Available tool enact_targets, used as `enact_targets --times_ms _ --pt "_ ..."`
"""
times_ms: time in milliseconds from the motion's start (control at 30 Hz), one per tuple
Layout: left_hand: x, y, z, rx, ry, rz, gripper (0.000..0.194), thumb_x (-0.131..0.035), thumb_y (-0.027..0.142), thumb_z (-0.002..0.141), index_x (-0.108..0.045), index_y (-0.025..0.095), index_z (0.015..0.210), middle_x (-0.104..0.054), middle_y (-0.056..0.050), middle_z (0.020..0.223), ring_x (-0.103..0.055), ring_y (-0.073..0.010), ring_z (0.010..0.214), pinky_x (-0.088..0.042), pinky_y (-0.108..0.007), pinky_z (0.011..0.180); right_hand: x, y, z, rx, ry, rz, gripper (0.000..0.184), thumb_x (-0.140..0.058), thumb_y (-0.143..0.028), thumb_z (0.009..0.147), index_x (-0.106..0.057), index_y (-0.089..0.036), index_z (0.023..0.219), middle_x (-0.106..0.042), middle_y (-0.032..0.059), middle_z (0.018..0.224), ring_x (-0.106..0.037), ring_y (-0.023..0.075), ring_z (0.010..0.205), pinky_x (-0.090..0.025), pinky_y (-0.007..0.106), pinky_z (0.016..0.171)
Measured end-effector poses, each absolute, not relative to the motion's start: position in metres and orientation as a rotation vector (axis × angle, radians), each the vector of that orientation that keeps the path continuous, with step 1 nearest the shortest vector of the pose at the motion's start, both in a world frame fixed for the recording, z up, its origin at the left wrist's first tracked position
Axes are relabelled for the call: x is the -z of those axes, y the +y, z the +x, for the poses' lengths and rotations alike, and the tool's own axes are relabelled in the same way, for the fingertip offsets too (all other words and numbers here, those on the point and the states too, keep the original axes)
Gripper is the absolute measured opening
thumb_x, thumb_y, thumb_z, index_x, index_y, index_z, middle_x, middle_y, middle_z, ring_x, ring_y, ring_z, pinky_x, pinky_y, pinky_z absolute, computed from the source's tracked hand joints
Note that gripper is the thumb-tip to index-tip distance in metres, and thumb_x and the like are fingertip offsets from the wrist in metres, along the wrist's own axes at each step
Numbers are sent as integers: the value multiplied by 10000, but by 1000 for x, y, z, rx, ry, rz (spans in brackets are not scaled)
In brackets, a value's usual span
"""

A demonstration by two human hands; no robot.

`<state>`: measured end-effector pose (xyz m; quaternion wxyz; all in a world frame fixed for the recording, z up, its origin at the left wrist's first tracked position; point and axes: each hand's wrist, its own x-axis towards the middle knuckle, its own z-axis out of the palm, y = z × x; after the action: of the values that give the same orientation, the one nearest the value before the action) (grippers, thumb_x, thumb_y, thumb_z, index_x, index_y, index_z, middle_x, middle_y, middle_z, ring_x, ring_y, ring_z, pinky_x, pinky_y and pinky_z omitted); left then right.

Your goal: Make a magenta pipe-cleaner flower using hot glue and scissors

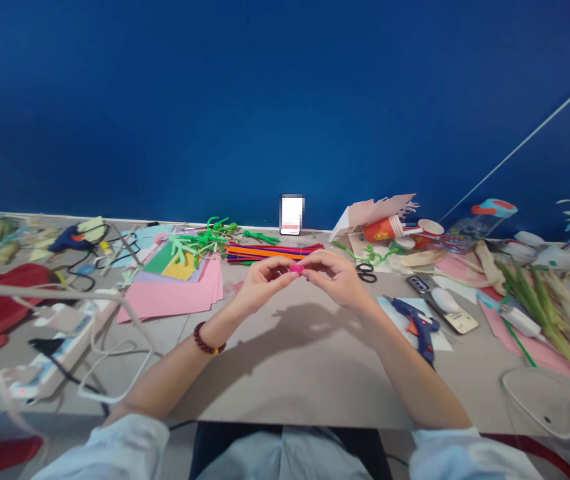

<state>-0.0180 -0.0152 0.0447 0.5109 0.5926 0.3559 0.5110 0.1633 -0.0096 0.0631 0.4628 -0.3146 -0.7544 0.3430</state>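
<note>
Between my two hands, over the middle of the table, is a small bright pink fuzzy-looking piece [297, 269]; its exact kind is too small to make out. My left hand [266, 283] pinches it from the left with thumb and fingers. From the right, my right hand [333, 277] pinches it too, the fingertips of both hands almost meeting. Just behind them lies a bundle of coloured pipe cleaners [259, 253], orange, red and purple. Black-handled scissors [366, 273] rest to the right of my right hand.
Pink paper sheets [169, 297] and green twisted pipe cleaners [209, 237] lie left. A phone [291, 215] stands against the blue wall. At right are a blue glue gun [417, 323], another phone [455, 313], paper cups [382, 229] and corn husks [539, 303]. A power strip [59, 357] with cables sits front left.
</note>
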Motion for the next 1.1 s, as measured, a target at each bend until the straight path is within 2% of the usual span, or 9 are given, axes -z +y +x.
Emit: enact_targets --times_ms 133,367,733,900,1033,1100 --pt "-43 -13 -18 -1225 871 1434 223 -706 345 707 -692 166 840 -663 -29 723 -534 -85 556 -412 -200 500 -58 -8 162 -887 -1824 -761 130 -604 -278 829 -683 -211 906 -643 51 871 -612 149 769 -527 281 674" --pt "-41 -12 -16 -1227 850 1393 234 -710 345 704 -694 148 831 -694 -51 721 -581 -100 551 -405 -192 459 -51 -4 159 -968 -1737 -745 147 -625 -309 811 -693 -196 874 -639 46 839 -629 138 703 -560 288 644" --pt "-37 -10 -16 -1193 853 1345 275 -705 377 698 -700 151 855 -690 -50 704 -610 -121 584 -376 -192 440 -51 -6 157 -1005 -1686 -781 151 -631 -307 804 -697 -190 871 -642 48 844 -632 140 707 -557 289 646" --pt "-35 -9 -17 -1164 847 1280 269 -700 395 700 -690 151 813 -644 -22 642 -537 -86 506 -346 -194 422 -55 -3 163 -903 -1804 -755 177 -631 -314 808 -697 -214 939 -624 54 873 -616 148 764 -536 298 687" --pt "-33 -8 -18 -1068 790 1207 249 -692 389 714 -662 143 736 -538 25 506 -420 -47 420 -268 -191 406 -60 -3 168 -874 -1936 -736 252 -673 -314 778 -681 -239 1019 -609 42 862 -595 136 739 -516 291 692" --pt "-33 -8 -17 -1064 773 1159 246 -708 383 698 -652 147 737 -519 35 501 -397 -43 421 -249 -190 410 -61 -4 167 -903 -1959 -750 245 -668 -311 782 -684 -233 1014 -619 42 854 -593 134 727 -513 286 688"
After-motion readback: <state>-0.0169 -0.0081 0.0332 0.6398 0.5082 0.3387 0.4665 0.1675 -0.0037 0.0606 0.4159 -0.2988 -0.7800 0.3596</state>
